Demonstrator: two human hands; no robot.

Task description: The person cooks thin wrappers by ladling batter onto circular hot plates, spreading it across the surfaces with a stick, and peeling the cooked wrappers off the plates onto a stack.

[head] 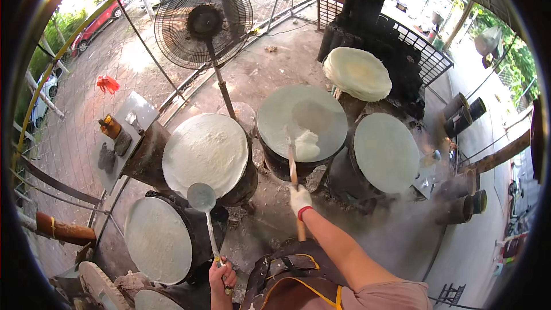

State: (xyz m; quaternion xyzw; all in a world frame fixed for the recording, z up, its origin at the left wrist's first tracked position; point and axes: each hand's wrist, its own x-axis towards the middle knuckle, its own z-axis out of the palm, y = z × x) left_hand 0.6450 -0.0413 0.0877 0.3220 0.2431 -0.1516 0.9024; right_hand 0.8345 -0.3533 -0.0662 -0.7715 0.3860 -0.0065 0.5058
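Observation:
My right hand (300,200), in a pale glove with a red band at the wrist, grips a wooden-handled spreader (293,168). Its far end rests on the middle round griddle (275,112), beside a pale lump of batter (307,145). Bare, my left hand (222,273) holds a metal ladle (201,197) by its long handle, the bowl at the near edge of the left griddle. A pale, bumpy sheet of batter (205,155) covers that left griddle. Smooth pale surfaces show on the right griddle (386,153) and the lower left griddle (158,240).
A stack of round flatbreads (358,73) stands behind the middle griddle, near black cylinders (363,4). A pedestal fan (204,19) is at the back left. Tools lie on a metal shelf (142,112). Metal cans (458,185) stand at the right, near drifting steam or smoke.

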